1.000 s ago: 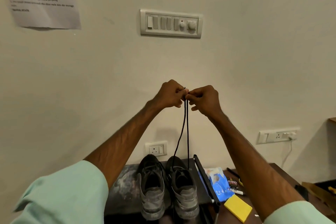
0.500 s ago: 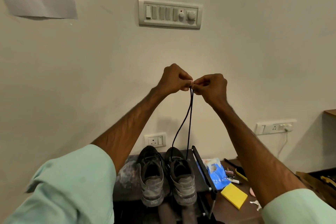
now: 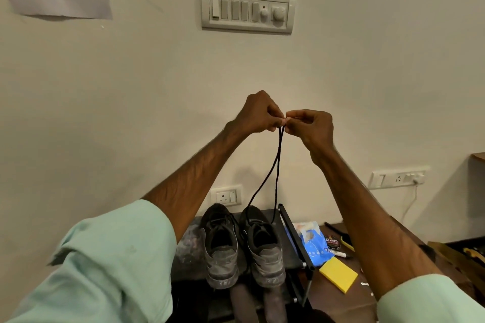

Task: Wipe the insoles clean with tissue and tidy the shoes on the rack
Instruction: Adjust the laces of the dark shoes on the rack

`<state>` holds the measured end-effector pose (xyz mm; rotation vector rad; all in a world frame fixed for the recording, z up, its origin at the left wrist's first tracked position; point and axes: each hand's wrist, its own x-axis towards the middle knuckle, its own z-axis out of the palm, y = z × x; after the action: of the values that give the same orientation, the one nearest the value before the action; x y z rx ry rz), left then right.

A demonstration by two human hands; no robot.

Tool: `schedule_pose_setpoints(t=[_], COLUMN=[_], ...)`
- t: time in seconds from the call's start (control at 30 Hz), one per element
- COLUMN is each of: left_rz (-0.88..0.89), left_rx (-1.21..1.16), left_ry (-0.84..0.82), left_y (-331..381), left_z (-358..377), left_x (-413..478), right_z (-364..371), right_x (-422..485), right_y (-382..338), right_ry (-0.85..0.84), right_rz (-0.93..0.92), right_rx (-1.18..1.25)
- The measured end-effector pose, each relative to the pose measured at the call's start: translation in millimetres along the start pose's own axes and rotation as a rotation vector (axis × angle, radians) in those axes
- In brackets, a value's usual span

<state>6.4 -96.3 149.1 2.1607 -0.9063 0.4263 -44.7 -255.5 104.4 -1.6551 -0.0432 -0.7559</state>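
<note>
Left hand (image 3: 258,113): raised, pinching one shoelace (image 3: 278,165) end.
Right hand (image 3: 311,126): pinching the other end, probably evening lengths.
Shoelace: taut up from right-hand sneaker (image 3: 265,249).
Sneaker: on shoe rack (image 3: 291,233), right edge.

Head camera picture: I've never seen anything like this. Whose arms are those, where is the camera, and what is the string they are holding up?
There is no robot here. A person wears one camera on the head, looking forward and down, so you see their own two arms. The left hand and the right hand both pinch the ends of a thin black shoelace, raised in front of a cream wall. The lace hangs down to a dark grey sneaker. Its mate stands beside it on a black metal shoe rack. To the right, on a brown wooden table, lie a yellow rectangular sponge and a blue plastic packet.
</note>
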Motion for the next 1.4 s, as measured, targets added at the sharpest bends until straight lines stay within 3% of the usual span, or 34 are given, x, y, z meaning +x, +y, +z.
schedule_pose_setpoints(t=[0.3,0.5,0.63,0.73,0.8,1.13,1.4], left_rz=[-0.025,-0.024,-0.052,-0.040,-0.024,-0.031,-0.029], left_rx=[-0.037,0.068,-0.025,-0.021,-0.014,-0.101,-0.122], left_ry=[-0.040,-0.022,0.060,0.097,0.103,0.160,0.194], left_y=[-5,-15,-21,-19,-17,-16,-13], left_z=[2,6,7,6,8,26,16], left_x=[-8,-6,-9,-8,-8,-3,1], right_z=[0,-4,-4,-2,4,16,26], right_x=[5,-6,-48,-90,-110,-111,-93], right_y=[-4,19,102,166,189,219,221], right_ry=[-0.083,-0.175,-0.192,-0.454,-0.564,-0.381,-0.385], right_rz=[-0.012,0.101,0.171,0.221,0.256,0.336,0.471], right_rx=[0.008,0.241,-0.171,-0.531,-0.598,-0.602,-0.594])
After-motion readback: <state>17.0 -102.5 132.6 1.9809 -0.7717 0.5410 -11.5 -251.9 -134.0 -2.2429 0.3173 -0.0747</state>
